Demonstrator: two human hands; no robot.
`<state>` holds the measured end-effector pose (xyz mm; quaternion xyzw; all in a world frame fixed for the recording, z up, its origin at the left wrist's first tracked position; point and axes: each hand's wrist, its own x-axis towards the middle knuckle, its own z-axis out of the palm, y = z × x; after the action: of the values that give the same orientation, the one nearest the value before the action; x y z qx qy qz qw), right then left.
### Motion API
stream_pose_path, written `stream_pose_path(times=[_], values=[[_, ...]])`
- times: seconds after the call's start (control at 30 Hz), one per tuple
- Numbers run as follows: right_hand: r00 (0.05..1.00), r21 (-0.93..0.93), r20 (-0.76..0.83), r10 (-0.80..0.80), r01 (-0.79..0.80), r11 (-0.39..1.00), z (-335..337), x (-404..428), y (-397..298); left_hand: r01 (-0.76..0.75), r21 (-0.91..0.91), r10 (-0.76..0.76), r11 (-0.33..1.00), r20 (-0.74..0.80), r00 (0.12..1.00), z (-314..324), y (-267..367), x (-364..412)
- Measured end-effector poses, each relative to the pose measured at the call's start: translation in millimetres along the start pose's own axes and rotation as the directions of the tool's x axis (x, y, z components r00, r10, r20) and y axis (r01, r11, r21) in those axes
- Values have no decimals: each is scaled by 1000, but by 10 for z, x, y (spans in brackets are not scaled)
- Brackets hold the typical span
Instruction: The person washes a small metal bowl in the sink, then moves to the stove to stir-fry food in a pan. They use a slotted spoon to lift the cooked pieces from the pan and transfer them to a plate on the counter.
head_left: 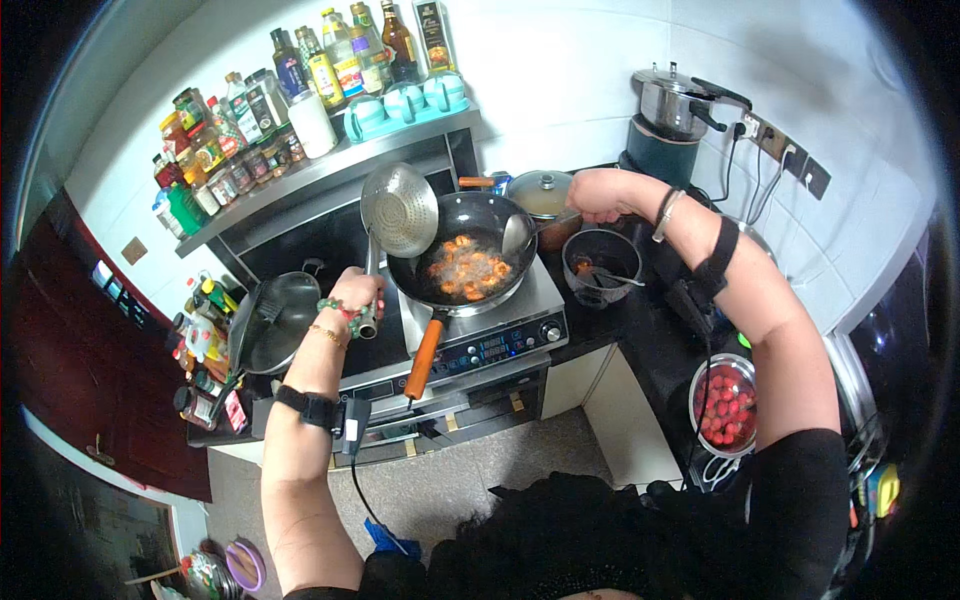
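My left hand (358, 294) grips the handle of a perforated metal skimmer (399, 210), whose bowl is raised over the left rim of a black wok (409, 281). Orange-brown food pieces (469, 266) sit in bubbling liquid at the bottom of the wok. In my right hand (604, 196) is the handle of a metal ladle or turner (516, 235), its head inside the wok near the right wall. The wok's wooden handle (424, 358) points toward me. Beneath it stands an induction cooker (487, 352) with a lit control panel.
Right of the wok is a dark pot (602, 279) with a spoon; behind it stands a lidded pot (541, 196). A second pan (277, 322) sits at left. Bottles line the metal shelf (330, 161). A bowl of red fruit (724, 405) lies at right. Cords hang from both arms.
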<state>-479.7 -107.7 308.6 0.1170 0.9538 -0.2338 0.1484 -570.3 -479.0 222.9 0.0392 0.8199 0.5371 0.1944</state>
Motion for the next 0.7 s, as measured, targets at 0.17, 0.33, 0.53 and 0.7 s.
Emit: stream_pose_path(times=[0.17,0.33,0.53,0.7], values=[[994,-47,27,106,-104,993,-48,158,-302,-113,363,155,925,-88,984,-34,-55,391],[927,-87,316,205,-187,979,-161,448,-604,-171,568,242,805,-52,969,-43,-256,755],[852,-95,437,287,-274,957,-142,567,-896,-151,795,401,587,-124,908,109,-342,780],[786,26,518,337,-408,912,-124,734,-748,-116,804,330,583,-104,938,226,-245,695]])
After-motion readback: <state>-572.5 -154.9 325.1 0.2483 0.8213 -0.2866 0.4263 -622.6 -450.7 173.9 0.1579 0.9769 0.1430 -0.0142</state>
